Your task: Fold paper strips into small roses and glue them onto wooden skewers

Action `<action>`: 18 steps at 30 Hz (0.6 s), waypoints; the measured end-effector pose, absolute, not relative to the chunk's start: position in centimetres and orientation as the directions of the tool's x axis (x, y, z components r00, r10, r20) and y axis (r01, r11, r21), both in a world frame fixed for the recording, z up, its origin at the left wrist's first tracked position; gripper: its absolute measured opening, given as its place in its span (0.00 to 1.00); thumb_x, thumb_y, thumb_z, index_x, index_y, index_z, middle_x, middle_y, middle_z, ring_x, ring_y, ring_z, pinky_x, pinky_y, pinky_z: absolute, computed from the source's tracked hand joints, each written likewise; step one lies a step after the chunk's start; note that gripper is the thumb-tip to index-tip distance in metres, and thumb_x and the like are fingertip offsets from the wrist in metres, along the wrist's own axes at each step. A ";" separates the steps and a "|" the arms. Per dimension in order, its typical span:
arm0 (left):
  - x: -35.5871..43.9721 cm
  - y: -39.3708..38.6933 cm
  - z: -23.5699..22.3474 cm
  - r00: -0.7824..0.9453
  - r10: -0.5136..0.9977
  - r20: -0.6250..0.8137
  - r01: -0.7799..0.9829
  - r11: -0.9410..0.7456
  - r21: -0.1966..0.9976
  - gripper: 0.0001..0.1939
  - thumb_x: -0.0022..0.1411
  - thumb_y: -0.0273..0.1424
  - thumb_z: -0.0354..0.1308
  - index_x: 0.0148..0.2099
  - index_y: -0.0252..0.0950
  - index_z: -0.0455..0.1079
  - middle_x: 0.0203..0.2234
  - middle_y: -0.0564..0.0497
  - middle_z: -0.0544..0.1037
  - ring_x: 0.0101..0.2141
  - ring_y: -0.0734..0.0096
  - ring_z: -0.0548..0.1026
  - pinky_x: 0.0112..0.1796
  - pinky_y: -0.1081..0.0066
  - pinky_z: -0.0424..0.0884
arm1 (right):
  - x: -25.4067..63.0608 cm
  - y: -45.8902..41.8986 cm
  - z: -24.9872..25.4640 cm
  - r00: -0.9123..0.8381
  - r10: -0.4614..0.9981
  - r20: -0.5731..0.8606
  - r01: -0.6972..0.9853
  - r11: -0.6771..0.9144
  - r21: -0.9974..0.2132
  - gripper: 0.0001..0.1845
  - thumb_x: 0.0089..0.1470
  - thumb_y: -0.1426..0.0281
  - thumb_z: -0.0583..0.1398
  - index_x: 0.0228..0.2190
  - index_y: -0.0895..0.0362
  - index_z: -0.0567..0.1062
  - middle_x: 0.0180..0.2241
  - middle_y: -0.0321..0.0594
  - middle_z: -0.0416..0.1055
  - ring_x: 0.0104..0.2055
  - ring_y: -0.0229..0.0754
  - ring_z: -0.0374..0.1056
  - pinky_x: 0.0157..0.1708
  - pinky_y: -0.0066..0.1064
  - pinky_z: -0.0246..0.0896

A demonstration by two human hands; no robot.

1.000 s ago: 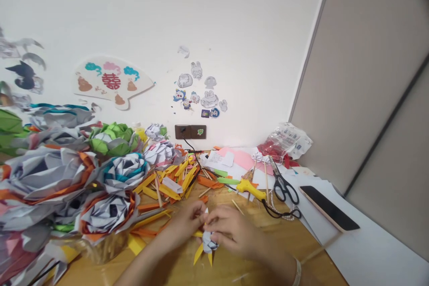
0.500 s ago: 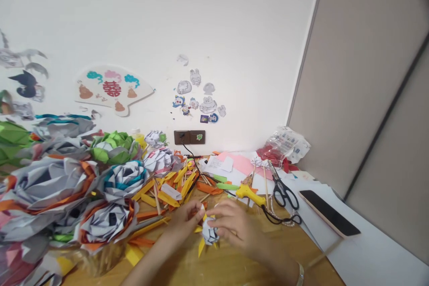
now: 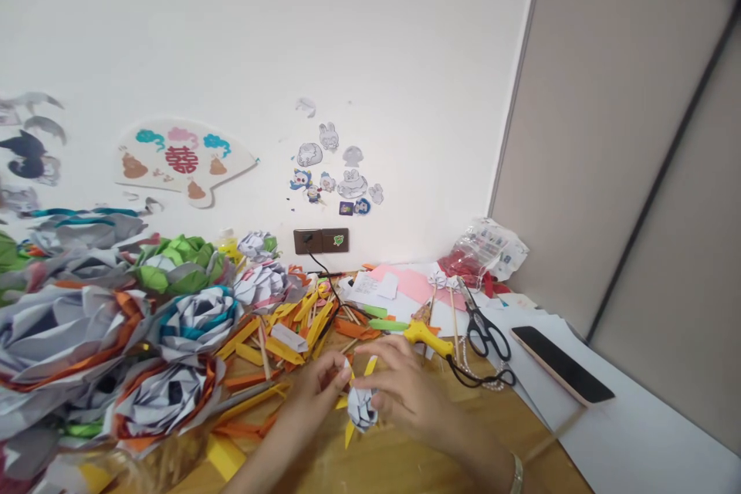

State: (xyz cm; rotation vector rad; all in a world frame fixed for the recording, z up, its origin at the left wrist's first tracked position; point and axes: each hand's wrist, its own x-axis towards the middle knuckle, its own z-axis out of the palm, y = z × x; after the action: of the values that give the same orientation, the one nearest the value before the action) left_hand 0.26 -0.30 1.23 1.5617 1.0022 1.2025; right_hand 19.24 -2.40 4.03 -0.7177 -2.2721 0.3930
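Facing us, it seems, the paper flower (image 3: pixel 362 410) looks foreshortened lengthwise.

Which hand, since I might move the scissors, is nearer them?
Right. The right hand is left of the black-handled scissors; the left hand is farther left.

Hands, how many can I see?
2: the left hand at the left of the white paper flower, the right hand at its right. No others show.

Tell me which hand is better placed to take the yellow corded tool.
Likely the right hand, though busy at the white paper flower: the yellow corded tool lies just beyond it; the left hand is farther off.
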 end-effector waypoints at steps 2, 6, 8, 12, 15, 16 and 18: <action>0.3 -0.4 1.5 0.200 0.951 0.235 0.037 -0.247 0.968 0.20 0.47 0.49 0.60 0.23 0.35 0.65 0.16 0.56 0.67 0.21 0.74 0.65 0.24 0.76 0.61 | 19.4 -2.1 3.9 -0.521 0.624 0.582 0.346 0.778 -0.524 0.21 0.60 0.55 0.46 0.41 0.46 0.75 0.53 0.37 0.61 0.54 0.46 0.51 0.52 0.43 0.48; -0.1 -0.2 2.0 0.126 0.966 0.225 -0.069 -0.218 0.974 0.20 0.43 0.49 0.62 0.24 0.36 0.67 0.19 0.55 0.70 0.23 0.72 0.69 0.27 0.74 0.65 | 19.6 -1.0 3.4 -0.178 0.804 0.567 0.246 0.594 -0.765 0.14 0.57 0.59 0.54 0.40 0.52 0.73 0.47 0.42 0.67 0.51 0.45 0.59 0.52 0.40 0.51; -0.4 0.2 1.7 0.063 0.972 0.228 -0.119 -0.219 0.968 0.20 0.43 0.48 0.63 0.26 0.36 0.68 0.21 0.53 0.74 0.27 0.69 0.72 0.30 0.73 0.67 | 19.6 -0.5 3.0 -0.126 0.882 0.454 0.147 0.469 -0.871 0.14 0.53 0.59 0.57 0.37 0.55 0.73 0.40 0.42 0.71 0.45 0.45 0.65 0.47 0.38 0.57; -0.6 0.8 0.9 -0.015 0.978 0.206 -0.187 -0.206 0.961 0.18 0.43 0.46 0.64 0.28 0.37 0.68 0.26 0.51 0.77 0.32 0.65 0.74 0.34 0.71 0.68 | 18.8 0.2 1.7 -0.270 0.912 0.308 -0.061 0.303 -0.951 0.17 0.49 0.55 0.59 0.28 0.58 0.72 0.28 0.39 0.73 0.33 0.43 0.69 0.36 0.33 0.62; -0.3 0.6 0.8 0.006 0.983 0.186 -0.203 -0.181 0.962 0.19 0.40 0.45 0.66 0.27 0.36 0.69 0.26 0.51 0.77 0.32 0.65 0.74 0.34 0.72 0.68 | 18.1 0.5 1.0 -0.256 0.920 0.298 -0.133 0.272 -0.953 0.18 0.45 0.55 0.62 0.27 0.58 0.71 0.26 0.38 0.72 0.30 0.41 0.69 0.33 0.31 0.61; -0.1 0.4 0.9 0.027 0.983 0.180 -0.208 -0.170 0.963 0.19 0.39 0.45 0.67 0.27 0.36 0.69 0.25 0.51 0.77 0.31 0.66 0.74 0.33 0.73 0.68 | 18.0 0.5 0.8 -0.232 0.926 0.297 -0.145 0.269 -0.952 0.18 0.44 0.55 0.62 0.27 0.58 0.71 0.26 0.38 0.72 0.29 0.41 0.69 0.32 0.31 0.61; 0.4 -0.1 1.1 0.090 0.985 0.145 -0.208 -0.124 0.970 0.18 0.38 0.43 0.68 0.27 0.35 0.70 0.23 0.53 0.76 0.28 0.70 0.73 0.31 0.75 0.67 | 18.0 0.7 0.7 -0.181 0.936 0.303 -0.138 0.281 -0.950 0.17 0.44 0.56 0.62 0.25 0.58 0.70 0.24 0.37 0.71 0.29 0.40 0.68 0.32 0.31 0.61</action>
State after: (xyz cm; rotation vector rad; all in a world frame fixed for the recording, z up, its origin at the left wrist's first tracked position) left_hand 0.42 -0.12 1.12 1.2014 0.9154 1.3183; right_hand 17.96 0.70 0.74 -0.8053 -1.3966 1.1738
